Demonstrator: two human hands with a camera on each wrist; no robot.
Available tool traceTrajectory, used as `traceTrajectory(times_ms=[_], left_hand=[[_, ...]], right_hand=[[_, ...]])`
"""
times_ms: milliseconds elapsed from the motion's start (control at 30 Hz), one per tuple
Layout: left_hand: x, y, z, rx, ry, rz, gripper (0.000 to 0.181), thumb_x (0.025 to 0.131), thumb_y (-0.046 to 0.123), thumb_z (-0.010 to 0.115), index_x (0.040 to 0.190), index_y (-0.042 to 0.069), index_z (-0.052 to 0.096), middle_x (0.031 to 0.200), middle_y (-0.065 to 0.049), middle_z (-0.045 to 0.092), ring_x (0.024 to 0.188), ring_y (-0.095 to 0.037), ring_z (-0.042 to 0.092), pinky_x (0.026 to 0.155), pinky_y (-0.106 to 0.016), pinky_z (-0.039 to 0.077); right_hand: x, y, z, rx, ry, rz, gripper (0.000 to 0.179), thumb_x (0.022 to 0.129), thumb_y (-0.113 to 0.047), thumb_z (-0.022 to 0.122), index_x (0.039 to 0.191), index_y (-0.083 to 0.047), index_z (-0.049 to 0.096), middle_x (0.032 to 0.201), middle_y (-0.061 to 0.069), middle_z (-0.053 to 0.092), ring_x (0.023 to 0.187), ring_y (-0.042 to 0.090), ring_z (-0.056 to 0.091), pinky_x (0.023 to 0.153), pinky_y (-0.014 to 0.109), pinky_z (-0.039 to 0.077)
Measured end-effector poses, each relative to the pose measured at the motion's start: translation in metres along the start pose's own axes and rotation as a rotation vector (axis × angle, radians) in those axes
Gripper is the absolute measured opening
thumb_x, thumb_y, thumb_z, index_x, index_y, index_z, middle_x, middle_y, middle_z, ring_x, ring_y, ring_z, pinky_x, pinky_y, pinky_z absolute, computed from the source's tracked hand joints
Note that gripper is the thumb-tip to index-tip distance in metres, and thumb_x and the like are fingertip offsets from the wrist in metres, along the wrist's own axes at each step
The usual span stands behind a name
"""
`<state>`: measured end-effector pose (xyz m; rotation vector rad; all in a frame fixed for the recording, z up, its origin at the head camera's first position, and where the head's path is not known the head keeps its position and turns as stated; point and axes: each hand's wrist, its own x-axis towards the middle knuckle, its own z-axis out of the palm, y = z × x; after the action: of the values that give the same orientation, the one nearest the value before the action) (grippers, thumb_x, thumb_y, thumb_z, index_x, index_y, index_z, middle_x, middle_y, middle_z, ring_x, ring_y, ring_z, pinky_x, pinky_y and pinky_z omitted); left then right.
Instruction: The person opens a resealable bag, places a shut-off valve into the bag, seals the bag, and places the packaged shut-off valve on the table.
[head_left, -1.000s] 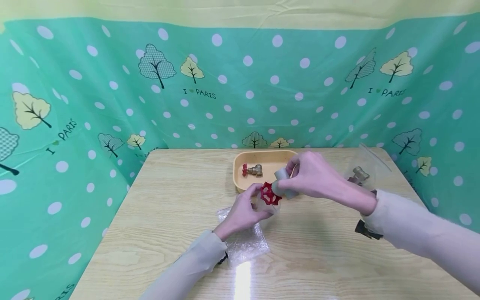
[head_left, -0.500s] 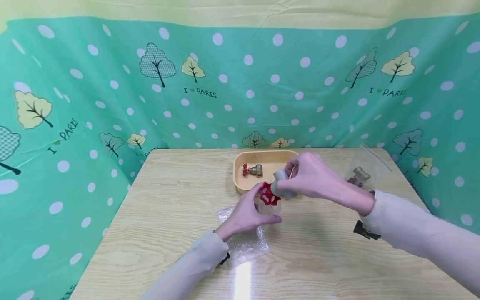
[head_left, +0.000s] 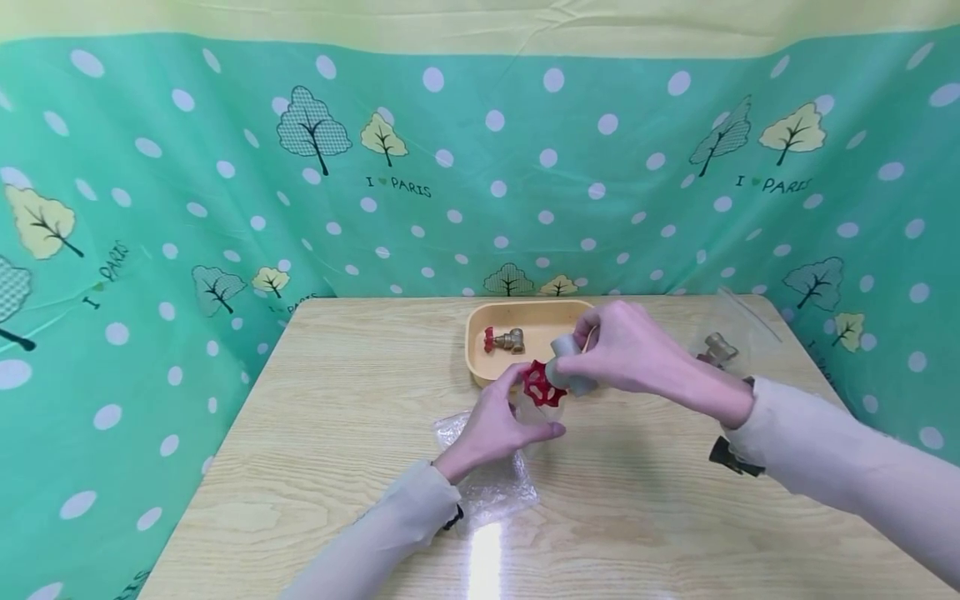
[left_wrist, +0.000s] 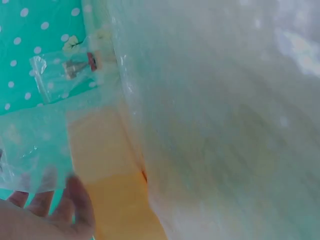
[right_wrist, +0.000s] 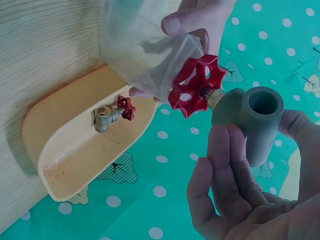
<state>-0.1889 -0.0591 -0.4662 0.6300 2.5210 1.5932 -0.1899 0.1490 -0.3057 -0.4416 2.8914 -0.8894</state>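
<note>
My right hand (head_left: 630, 350) grips the grey body of a valve (right_wrist: 264, 125) with thumb and fingers. Its red handwheel (right_wrist: 215, 77) points away from the palm, right at the mouth of a clear plastic bag (right_wrist: 137, 55). My left hand (head_left: 495, 421) holds that bag, with thumb and index finger spread apart around the opening. In the left wrist view, the blurred bag fills most of the picture, and the left fingers (left_wrist: 75, 205) curve at the lower left. Part of the bag is hidden behind the handwheel in the head view.
A beige tray (head_left: 555, 321) stands at the back, bearing a brass valve (head_left: 512, 342) with a red handwheel. Another valve in a clear zip bag (head_left: 718, 346) lies at the back right. Flat clear plastic packaging (head_left: 498, 492) rests beneath the left forearm. A patterned curtain (head_left: 450, 183) surrounds the table.
My left thumb has stretched out to the right along the bag's near side. The red handwheel has shifted and turned slightly at the bag's mouth, while the right hand stays almost in place.
</note>
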Motion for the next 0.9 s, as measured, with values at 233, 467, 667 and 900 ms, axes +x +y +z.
traceTrajectory(times_ms=[233,467,667,900], left_hand=[[0.0007,0.0044,0.0042,0.039,0.087,-0.039,0.091,0.071,0.049,0.095,0.148,0.023,0.052,0.135,0.005,0.062,0.124,-0.017,0.058,0.109,-0.049,0.045],[0.0009,0.0043,0.0074,0.044,0.128,-0.039,0.087,0.071,0.047,0.096,0.144,0.023,0.055,0.139,0.002,0.062,0.129,-0.021,0.056,0.11,-0.05,0.044],[0.0018,0.0046,0.01,0.042,0.135,-0.033,0.085,0.071,0.045,0.096,0.143,0.023,0.056,0.137,-0.002,0.062,0.125,-0.021,0.057,0.109,-0.05,0.045],[0.0022,0.004,0.0105,0.023,0.147,-0.021,0.082,0.072,0.04,0.098,0.14,0.022,0.057,0.13,0.008,0.064,0.121,-0.015,0.059,0.109,-0.047,0.045]], right_hand=[[0.0015,-0.0037,-0.0019,-0.014,0.038,-0.028,0.027,0.076,-0.028,0.083,0.071,-0.01,0.065,0.055,-0.001,0.053,0.049,0.012,0.045,0.044,0.026,0.036],[0.0033,-0.0058,-0.003,-0.021,0.033,-0.034,0.028,0.076,-0.027,0.084,0.071,-0.009,0.064,0.056,0.0,0.055,0.049,0.011,0.046,0.044,0.026,0.037],[0.0048,-0.0061,-0.0018,-0.033,0.016,-0.028,0.026,0.075,-0.026,0.083,0.071,-0.01,0.063,0.057,0.0,0.056,0.049,0.011,0.047,0.044,0.026,0.039],[0.0089,-0.0076,0.0014,-0.041,0.003,-0.021,0.029,0.075,-0.026,0.082,0.065,-0.012,0.058,0.052,-0.004,0.046,0.047,0.009,0.042,0.044,0.024,0.034]])
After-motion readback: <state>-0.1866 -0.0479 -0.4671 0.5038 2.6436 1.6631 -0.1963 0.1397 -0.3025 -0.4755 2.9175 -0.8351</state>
